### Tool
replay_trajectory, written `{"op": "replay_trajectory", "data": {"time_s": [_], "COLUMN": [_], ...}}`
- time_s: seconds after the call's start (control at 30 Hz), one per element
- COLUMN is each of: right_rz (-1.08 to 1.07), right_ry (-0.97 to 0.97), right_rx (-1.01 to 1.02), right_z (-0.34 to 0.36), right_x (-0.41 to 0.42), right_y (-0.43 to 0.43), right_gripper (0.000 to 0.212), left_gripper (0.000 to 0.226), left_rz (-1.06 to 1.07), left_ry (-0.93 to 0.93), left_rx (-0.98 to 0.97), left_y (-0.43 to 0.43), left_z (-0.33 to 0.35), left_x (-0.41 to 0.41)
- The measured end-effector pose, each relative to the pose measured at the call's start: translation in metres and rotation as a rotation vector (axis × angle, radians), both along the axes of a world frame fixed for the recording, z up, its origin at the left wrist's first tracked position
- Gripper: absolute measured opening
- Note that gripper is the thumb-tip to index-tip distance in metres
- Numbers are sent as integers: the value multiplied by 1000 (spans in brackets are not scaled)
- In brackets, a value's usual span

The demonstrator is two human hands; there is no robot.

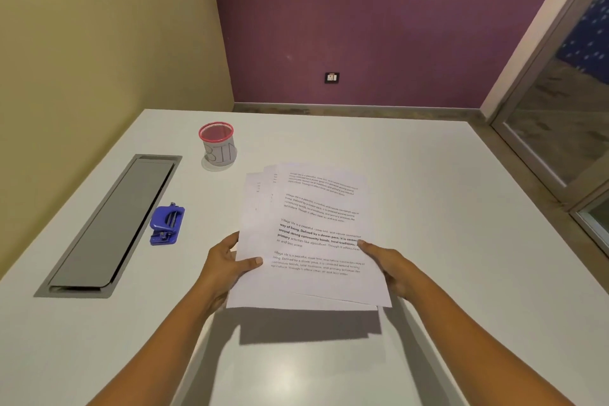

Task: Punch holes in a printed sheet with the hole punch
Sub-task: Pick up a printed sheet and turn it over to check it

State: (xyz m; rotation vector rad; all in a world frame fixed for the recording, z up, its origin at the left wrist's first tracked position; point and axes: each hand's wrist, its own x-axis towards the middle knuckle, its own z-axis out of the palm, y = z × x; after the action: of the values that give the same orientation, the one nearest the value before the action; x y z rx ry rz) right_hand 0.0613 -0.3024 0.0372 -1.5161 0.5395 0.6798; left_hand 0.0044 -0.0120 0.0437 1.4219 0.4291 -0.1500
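From the head camera, a small stack of printed sheets (309, 237) is held above a white tabletop (412, 175), its near edge lifted enough to throw a dark shadow on the surface just below it. The sheets are fanned slightly, so the corners of lower pages show at the far left of the stack, and blocks of text, one in bold, run across the top page. The left hand (227, 264) grips the stack's left edge, thumb lying on top of the paper and fingers curled beneath it. The right hand (389, 265) clamps the stack's right edge in the same way, thumb pressed onto the top page near the bold text. Both forearms reach in from the near edge of the view. The blue hole punch (167, 224) sits on the tabletop to the left of the stack, well apart from it and untouched. Just beyond the punch on its left lies a long grey cable hatch (112, 224) set into the tabletop. A red mesh cup (217, 145) with a paper label reading "BIN" stands on the far side of the stack, toward its left. A wall socket (332, 77) sits on the purple wall beyond the stack.
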Motion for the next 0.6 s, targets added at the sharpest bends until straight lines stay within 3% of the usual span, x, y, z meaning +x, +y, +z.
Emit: {"op": "replay_trajectory", "data": {"time_s": [0.17,0.4,0.6], "right_rz": [-52,-50,3], "right_ry": [-66,-270,-360], "right_rx": [273,261,289], "right_z": [10,22,32], "right_x": [-1,-2,-1], "right_y": [-2,-4,-4], "right_gripper": [37,42,39], "left_gripper": [50,56,40], "left_rz": [-114,-158,-73], "left_ry": [-64,-60,-109], "left_rx": [-48,-139,-179], "left_y": [0,0,-2], "left_z": [10,20,39], "left_x": [-4,-2,19]}}
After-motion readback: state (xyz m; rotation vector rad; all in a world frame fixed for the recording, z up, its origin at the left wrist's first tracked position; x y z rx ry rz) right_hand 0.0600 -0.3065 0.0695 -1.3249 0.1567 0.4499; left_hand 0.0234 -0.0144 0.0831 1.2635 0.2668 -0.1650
